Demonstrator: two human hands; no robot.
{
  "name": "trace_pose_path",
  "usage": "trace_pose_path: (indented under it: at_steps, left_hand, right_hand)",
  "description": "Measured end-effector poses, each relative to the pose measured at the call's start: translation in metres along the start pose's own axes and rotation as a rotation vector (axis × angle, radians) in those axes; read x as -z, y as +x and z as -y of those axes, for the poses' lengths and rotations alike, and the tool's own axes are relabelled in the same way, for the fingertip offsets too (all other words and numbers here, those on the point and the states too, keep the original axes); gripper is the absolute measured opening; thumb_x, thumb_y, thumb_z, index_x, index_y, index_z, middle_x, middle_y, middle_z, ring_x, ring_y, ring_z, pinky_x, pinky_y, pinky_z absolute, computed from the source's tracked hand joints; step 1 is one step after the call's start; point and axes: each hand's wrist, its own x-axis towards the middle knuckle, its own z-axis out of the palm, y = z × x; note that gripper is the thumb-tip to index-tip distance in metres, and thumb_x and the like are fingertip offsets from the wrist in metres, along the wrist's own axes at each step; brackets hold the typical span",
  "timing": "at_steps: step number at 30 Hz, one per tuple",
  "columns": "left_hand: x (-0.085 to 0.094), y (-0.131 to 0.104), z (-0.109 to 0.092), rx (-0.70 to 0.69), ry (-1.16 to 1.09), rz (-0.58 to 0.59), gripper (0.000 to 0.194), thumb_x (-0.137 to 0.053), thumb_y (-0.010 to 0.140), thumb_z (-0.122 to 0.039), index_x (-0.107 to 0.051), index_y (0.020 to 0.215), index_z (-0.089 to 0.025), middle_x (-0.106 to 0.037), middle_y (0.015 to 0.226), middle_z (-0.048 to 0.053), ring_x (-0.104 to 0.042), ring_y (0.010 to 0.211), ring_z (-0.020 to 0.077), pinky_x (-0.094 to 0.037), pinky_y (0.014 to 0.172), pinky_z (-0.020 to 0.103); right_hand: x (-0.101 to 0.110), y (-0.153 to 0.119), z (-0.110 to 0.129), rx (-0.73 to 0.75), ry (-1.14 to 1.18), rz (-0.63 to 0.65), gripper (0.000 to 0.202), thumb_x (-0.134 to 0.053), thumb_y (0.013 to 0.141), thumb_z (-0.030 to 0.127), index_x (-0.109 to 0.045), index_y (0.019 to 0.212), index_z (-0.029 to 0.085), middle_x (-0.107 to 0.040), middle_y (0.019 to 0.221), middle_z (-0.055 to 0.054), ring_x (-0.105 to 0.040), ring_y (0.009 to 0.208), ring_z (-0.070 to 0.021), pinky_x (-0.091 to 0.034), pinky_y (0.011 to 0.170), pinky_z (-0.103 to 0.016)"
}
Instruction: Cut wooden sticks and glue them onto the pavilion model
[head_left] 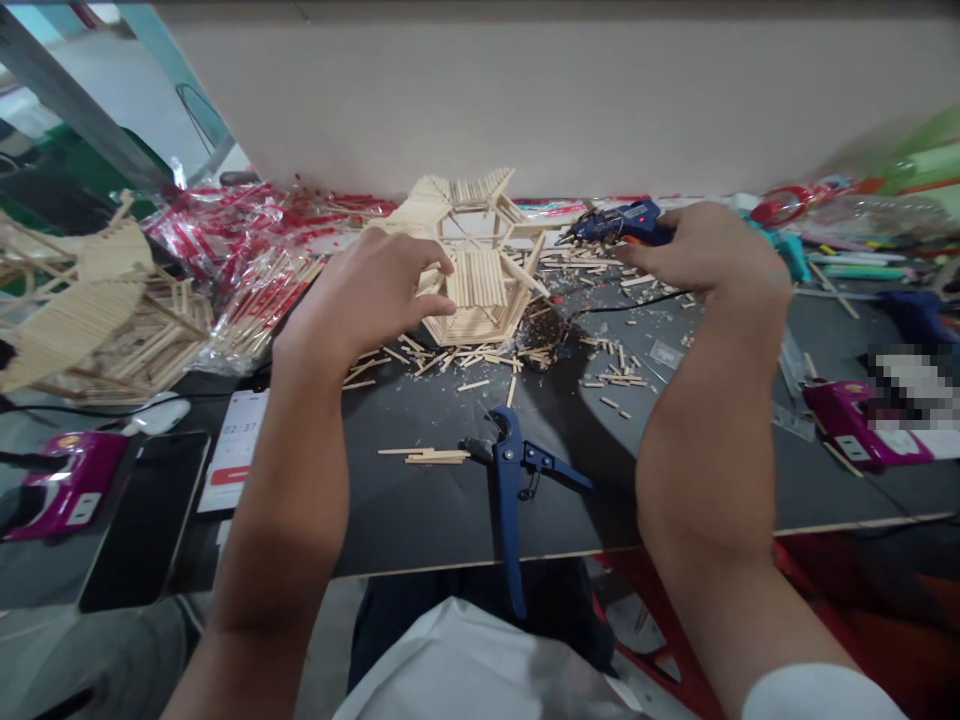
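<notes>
Dark grey desk point(420, 520), six-sided model made of pale wooden sticks point(480, 285) near the far edge, about mid-length. Blue-handled metal cutter point(508, 490) pokes past the near edge. Left hand point(367, 285) is half open at the model's near-left side, can't tell if it's touching. Right hand point(709, 250) grips a dark-blue glue gun point(619, 222) toward the far edge, right of the model. Pale stick offcuts point(622, 380) everywhere. I'd brace the frame lightly and keep the gun's tip off your fingers.

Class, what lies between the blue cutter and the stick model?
In the head view, small loose stick pieces lie scattered on the dark tabletop between them.
</notes>
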Motion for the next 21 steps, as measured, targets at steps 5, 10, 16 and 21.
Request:
trace_pose_path:
  at_steps: [5, 10, 16, 21]
  left_hand:
    - [-0.0016, 0.0016, 0.0007, -0.01, -0.013, -0.032, 0.035, -0.067, 0.087, -0.042, -0.072, 0.113, -0.02, -0.068, 0.084, 0.004, -0.06, 0.089, 0.0225, -0.043, 0.085, 0.032]
    - [-0.0027, 0.0021, 0.0031, -0.03, 0.023, -0.028, 0.036, -0.067, 0.086, -0.044, -0.073, 0.114, -0.021, -0.068, 0.079, 0.005, -0.062, 0.09, 0.0251, -0.044, 0.082, 0.034]
    - [-0.0009, -0.0021, -0.0015, -0.01, 0.051, -0.015, 0.036, -0.062, 0.089, -0.046, -0.072, 0.116, -0.024, -0.07, 0.09, 0.007, -0.061, 0.103, 0.0283, -0.043, 0.091, 0.038]
    - [0.0039, -0.0061, -0.0045, 0.013, 0.086, 0.003, 0.041, -0.064, 0.088, -0.045, -0.07, 0.123, -0.023, -0.07, 0.092, 0.006, -0.061, 0.101, 0.0283, -0.043, 0.086, 0.037]
  right_hand:
    - [-0.0001, 0.0013, 0.0002, 0.022, -0.005, 0.0, 0.03, -0.066, 0.087, 0.043, -0.069, 0.095, 0.014, -0.059, 0.077, -0.009, -0.051, 0.071, -0.0196, -0.042, 0.07, -0.035]
    - [-0.0001, 0.0002, 0.0013, 0.019, 0.01, -0.006, 0.024, -0.067, 0.086, 0.04, -0.065, 0.084, 0.017, -0.055, 0.07, -0.006, -0.051, 0.068, -0.0192, -0.041, 0.068, -0.035]
    - [-0.0011, -0.0006, 0.0013, 0.034, 0.015, -0.034, 0.024, -0.069, 0.084, 0.04, -0.067, 0.086, 0.016, -0.057, 0.071, -0.006, -0.053, 0.069, -0.0209, -0.042, 0.069, -0.036]
    - [0.0008, -0.0016, 0.0016, 0.017, 0.021, 0.013, 0.028, -0.067, 0.086, 0.041, -0.07, 0.093, 0.013, -0.061, 0.078, -0.01, -0.056, 0.075, -0.023, -0.042, 0.072, -0.036]
